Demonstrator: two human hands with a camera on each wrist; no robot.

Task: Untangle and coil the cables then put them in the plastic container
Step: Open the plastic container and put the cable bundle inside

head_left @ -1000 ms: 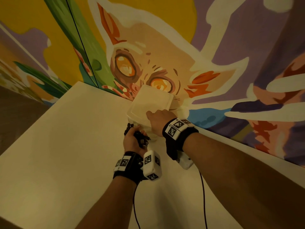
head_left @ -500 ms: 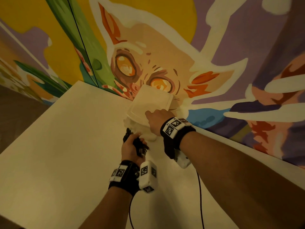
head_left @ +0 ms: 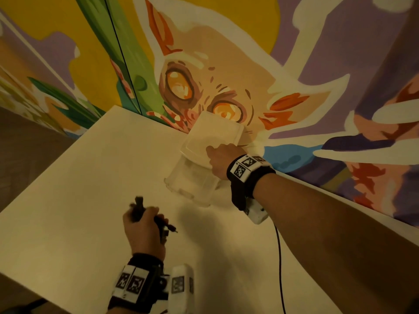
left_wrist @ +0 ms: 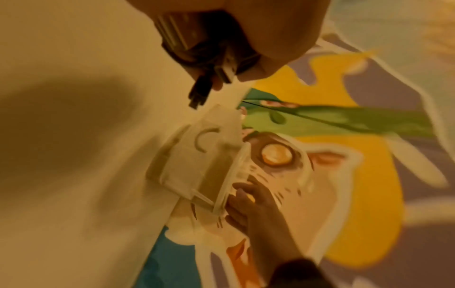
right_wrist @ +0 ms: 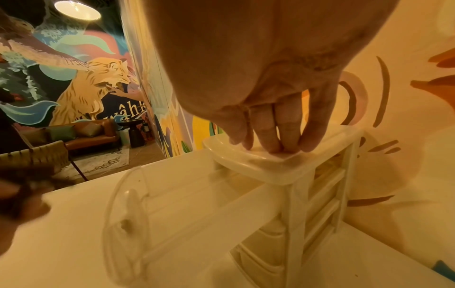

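A small translucent plastic container (head_left: pixel 215 141) with drawers stands against the painted wall. Its top drawer (head_left: pixel 190 180) is pulled out toward me and looks empty in the right wrist view, drawer (right_wrist: pixel 172 204). My right hand (head_left: pixel 223 156) presses down on the container's top (right_wrist: pixel 270 165) with fairly straight fingers (right_wrist: pixel 275 136). My left hand (head_left: pixel 145 223) is nearer to me, well clear of the drawer, and grips a bundle of black cables (head_left: pixel 138 207) with plugs sticking out. In the left wrist view the cables (left_wrist: pixel 199 93) poke from the fist toward the container (left_wrist: pixel 197 155).
The white table (head_left: pixel 79 200) runs to the mural wall (head_left: pixel 294 64) behind the container, with its left edge dropping to the floor. A thin black wire (head_left: pixel 280 257) hangs from my right wrist device. A sofa (right_wrist: pixel 93 132) stands far off.
My left hand has drawn back toward me from the container front with the cables in its grip, and the top drawer now stands pulled out. The right hand stays on the container's top.
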